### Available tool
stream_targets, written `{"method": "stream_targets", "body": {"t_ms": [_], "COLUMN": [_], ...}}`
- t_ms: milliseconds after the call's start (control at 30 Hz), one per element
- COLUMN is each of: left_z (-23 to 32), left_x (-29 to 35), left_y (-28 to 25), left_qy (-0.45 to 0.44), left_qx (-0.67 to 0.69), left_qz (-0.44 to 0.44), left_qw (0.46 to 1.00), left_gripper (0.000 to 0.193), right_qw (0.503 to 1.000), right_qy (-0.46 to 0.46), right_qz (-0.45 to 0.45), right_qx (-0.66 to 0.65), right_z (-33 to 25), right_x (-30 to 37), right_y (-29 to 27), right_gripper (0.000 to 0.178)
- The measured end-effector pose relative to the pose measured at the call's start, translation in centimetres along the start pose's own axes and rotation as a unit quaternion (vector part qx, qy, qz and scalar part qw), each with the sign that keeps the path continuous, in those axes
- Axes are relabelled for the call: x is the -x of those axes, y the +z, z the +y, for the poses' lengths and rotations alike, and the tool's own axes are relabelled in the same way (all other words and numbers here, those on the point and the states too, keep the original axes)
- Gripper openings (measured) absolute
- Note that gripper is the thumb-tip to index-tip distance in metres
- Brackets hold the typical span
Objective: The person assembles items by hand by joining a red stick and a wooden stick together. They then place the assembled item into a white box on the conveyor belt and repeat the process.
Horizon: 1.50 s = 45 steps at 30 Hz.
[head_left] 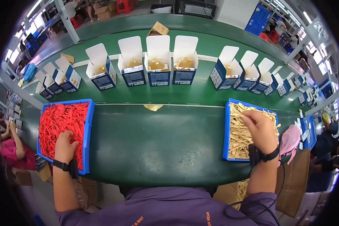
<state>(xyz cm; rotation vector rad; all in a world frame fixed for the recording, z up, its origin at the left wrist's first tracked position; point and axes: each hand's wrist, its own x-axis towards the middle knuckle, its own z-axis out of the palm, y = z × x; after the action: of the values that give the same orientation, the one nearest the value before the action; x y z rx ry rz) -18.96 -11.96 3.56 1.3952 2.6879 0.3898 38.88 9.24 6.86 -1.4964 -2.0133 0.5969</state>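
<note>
Down at both ends of the green conveyor belt (pixel 158 139), my hands are each sunk into a blue tray. My left hand (pixel 65 146) lies knuckles-up in the left tray (pixel 88 132), fingers curled down into a heap of red sticks (pixel 62 120); I cannot tell whether any stick is actually pinched between them. My right hand (pixel 261 130) rests in the right tray (pixel 227 132), fingers bent and closing on the pale wooden sticks (pixel 239 132) that fill it, with a few of them under my fingertips. Both wrists wear a black band, and a black cable (pixel 252 203) trails from the right one down toward my purple shirt (pixel 165 207). Just beyond the belt's near lane, past a thin white line, a row of open blue-and-white cartons (pixel 158 62) stands upright with white lids flipped up, each showing something yellowish inside; four sit straight ahead of me, more curve off to the left and right along the belt. A small yellowish scrap (pixel 153 107) lies on the belt between the trays, near that line. A brown cardboard box (pixel 159 28) sits beyond the cartons at the belt's far edge. Right of the right tray a pink cloth (pixel 290 139) hangs off the belt's edge, and another person's arm (pixel 15 141) shows to the left of the red tray.
</note>
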Motion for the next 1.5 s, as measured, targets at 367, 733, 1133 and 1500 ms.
{"method": "stream_targets", "body": {"t_ms": [367,733,1133,1500], "left_z": [0.2,19.5,25.9,24.9], "left_x": [2.7,5.6,3.7,1.4], "left_y": [-1.6,3.5,12.6,15.9], "left_qy": [0.039,0.268,0.312,0.157], "left_qx": [-0.011,0.163,0.338,0.466], "left_qz": [0.083,-0.071,-0.216,-0.335], "left_qw": [0.996,0.947,0.861,0.804], "left_gripper": [0.012,0.014,0.012,0.019], "right_qw": [0.941,0.942,0.896,0.954], "right_qy": [-0.102,-0.042,0.077,0.01], "right_qz": [-0.17,-0.185,-0.132,0.298], "right_qx": [-0.273,-0.279,-0.418,0.029], "right_z": [-6.7,-4.7,-2.9,6.0], "right_x": [2.6,2.6,0.7,-12.4], "right_y": [14.0,14.4,14.5,-1.3], "right_gripper": [0.014,0.011,0.017,0.024]}}
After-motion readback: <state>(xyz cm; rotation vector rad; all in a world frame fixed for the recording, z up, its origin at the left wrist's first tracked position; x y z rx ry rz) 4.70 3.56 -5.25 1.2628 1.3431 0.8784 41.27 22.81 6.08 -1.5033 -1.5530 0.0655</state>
